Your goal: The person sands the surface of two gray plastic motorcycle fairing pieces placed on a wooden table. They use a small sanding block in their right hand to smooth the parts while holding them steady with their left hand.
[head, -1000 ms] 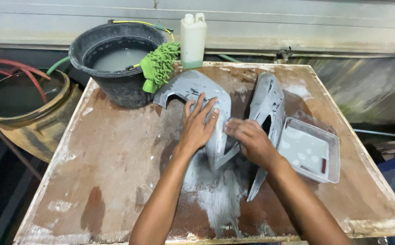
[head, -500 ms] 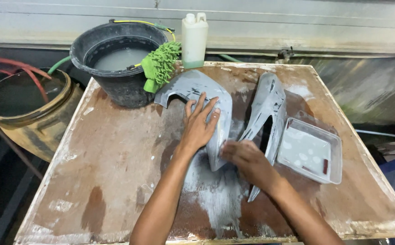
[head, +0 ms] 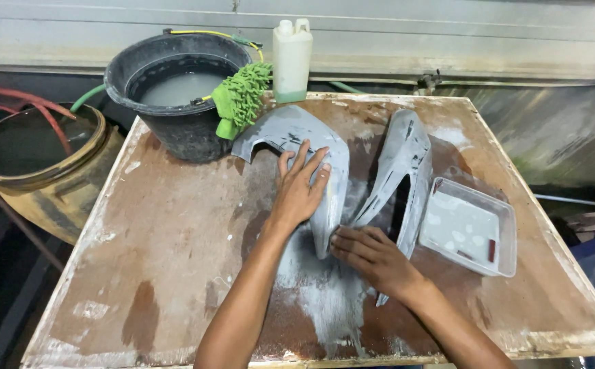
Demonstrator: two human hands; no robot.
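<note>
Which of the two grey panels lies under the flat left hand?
The wider curved grey panel nearer the black bucket; the left hand rests on it.

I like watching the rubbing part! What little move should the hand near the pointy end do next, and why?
Probably a short stroke back up the grey plastic panel. The right hand lies flat at the panel's lower tip, where pale slurry pools on the wet wooden table, while the left hand presses the panel down higher up.

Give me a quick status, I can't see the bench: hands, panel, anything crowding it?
Left hand flat on grey panel. Right hand fingers at its lower tip. Second grey panel and clear tray close on the right.
</note>
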